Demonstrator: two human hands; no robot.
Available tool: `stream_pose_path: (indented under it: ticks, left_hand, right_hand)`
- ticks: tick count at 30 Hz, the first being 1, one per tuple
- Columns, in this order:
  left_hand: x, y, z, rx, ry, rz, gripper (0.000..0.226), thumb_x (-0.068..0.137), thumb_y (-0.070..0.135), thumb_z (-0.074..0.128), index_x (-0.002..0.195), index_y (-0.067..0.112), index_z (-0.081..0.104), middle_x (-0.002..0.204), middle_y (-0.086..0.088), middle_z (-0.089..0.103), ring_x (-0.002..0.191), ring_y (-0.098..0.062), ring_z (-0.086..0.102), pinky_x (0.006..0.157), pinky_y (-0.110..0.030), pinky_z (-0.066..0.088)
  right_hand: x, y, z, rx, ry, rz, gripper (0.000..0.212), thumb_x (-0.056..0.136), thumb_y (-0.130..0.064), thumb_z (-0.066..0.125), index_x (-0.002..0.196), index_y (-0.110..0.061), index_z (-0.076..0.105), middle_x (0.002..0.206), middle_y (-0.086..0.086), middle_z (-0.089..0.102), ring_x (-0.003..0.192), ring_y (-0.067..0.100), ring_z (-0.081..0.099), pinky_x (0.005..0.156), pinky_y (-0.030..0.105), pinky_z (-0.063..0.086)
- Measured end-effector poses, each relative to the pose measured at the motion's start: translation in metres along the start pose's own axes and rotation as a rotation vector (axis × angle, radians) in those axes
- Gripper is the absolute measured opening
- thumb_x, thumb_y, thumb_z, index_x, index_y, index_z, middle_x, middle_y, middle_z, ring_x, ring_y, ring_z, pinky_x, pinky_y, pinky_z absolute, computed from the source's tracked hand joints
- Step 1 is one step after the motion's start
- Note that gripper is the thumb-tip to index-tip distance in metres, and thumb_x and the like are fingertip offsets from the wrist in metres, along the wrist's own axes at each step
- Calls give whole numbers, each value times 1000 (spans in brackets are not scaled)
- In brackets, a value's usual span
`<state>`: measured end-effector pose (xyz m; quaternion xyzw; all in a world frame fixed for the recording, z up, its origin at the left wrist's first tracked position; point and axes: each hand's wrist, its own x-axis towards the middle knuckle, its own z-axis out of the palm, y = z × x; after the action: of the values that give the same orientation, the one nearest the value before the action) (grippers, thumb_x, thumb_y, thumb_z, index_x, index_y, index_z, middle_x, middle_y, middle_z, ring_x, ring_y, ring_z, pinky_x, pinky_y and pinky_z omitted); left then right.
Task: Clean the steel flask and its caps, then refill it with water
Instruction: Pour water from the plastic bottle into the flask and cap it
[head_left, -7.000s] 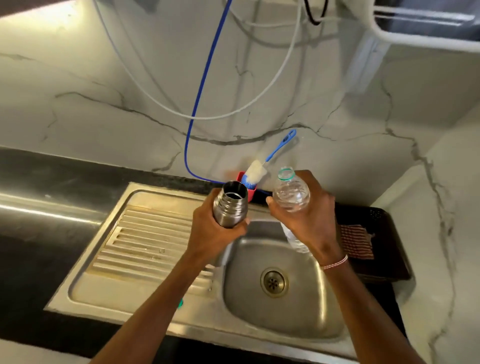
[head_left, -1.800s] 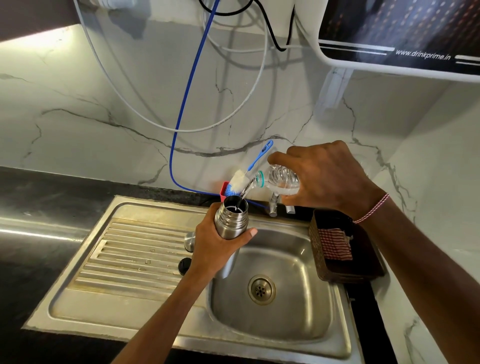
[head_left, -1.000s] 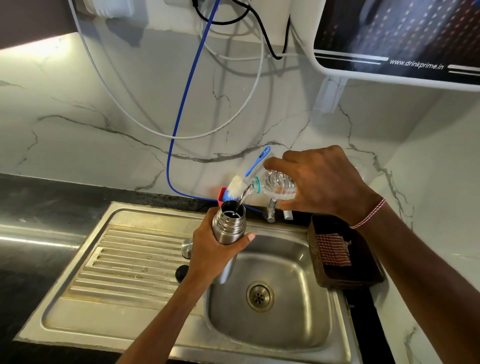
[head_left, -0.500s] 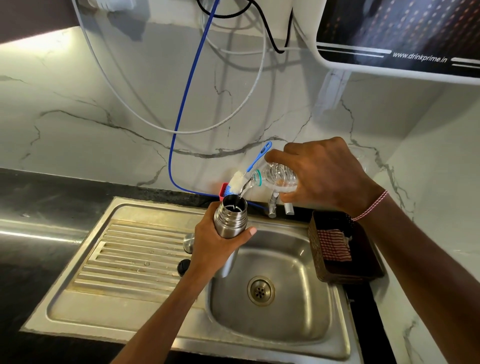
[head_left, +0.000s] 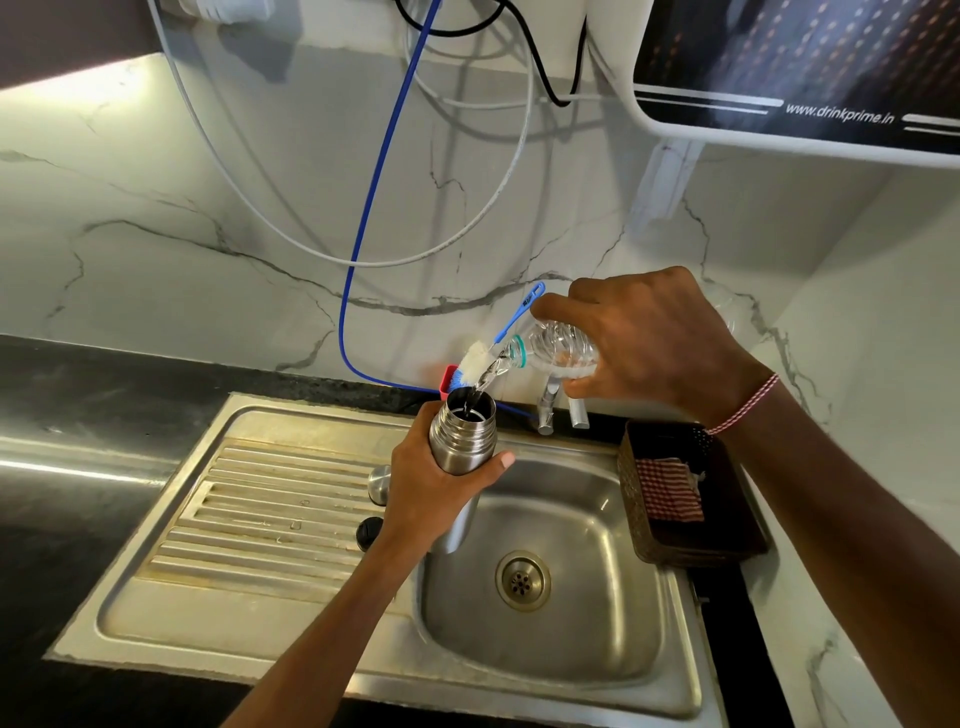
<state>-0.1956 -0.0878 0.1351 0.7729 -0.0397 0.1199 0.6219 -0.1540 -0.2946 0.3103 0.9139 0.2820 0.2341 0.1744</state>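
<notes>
Presently the left hand is wrapped around the flask at centre frame, fingers closed on its body, holding it upright over the left edge of the sink. Its mouth is open and uncapped. The right hand, right of centre and higher, grips a clear bottle tipped nearly level, neck pointing left and down. A thin stream of water runs from the bottle's neck into the flask's mouth.

Two caps lie on the ribbed drainboard just left of the left wrist: a steel cap above, a black cap below (both partly hidden by the hand).

Behind the flask, against the marble wall, a blue-handled brush stands tilted in a red holder. A tap sits below the bottle. At right of the sink a dark basket holds a checked cloth. A blue hose and white tubing hang down the wall from the top edge; a purifier marked www.drinkprime.in occupies the upper right.
</notes>
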Motion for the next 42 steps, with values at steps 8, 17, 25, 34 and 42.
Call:
stream_pose_path:
  ticks: [8,17,25,34,42]
  left_hand:
    - [-1,0,1,9,-8,-1,64,63,32,96,115,30,58,101,15,71,92,0,69,74,-12,53]
    - [1,-4,1,2,2,-2,68,63,32,96,119,23,60,104,13,72,92,-1,69,76,-12,54]
    - [0,-3,-2,-1,1,7,66,61,38,94,116,32,58,103,15,71,93,0,69,76,-13,55]
    - [-1,-6,-2,6,1,13,66,63,37,95,118,28,60,103,15,72,95,-4,70,79,-16,55]
    - [0,-7,-1,15,-5,-3,72,61,45,93,121,23,60,106,12,73,95,-6,70,81,-20,58]
  right_hand:
    - [-1,2,-2,-1,-5,-4,69,62,-59,79,123,-30,64,86,-2,69,66,27,66,56,27,29]
    - [0,-2,2,3,-12,-14,66,66,-63,74,123,-34,61,89,-4,68,71,25,66,56,28,30]
    - [1,-3,3,-6,-17,-13,66,64,-62,77,122,-34,62,87,-4,68,69,25,66,57,28,28]
    - [1,-1,2,-24,-24,-18,67,63,-61,80,122,-34,62,89,-3,68,69,25,66,57,27,29]
    - [1,0,1,-37,-6,-30,68,64,-61,81,123,-33,63,93,-1,70,72,26,67,60,29,30]
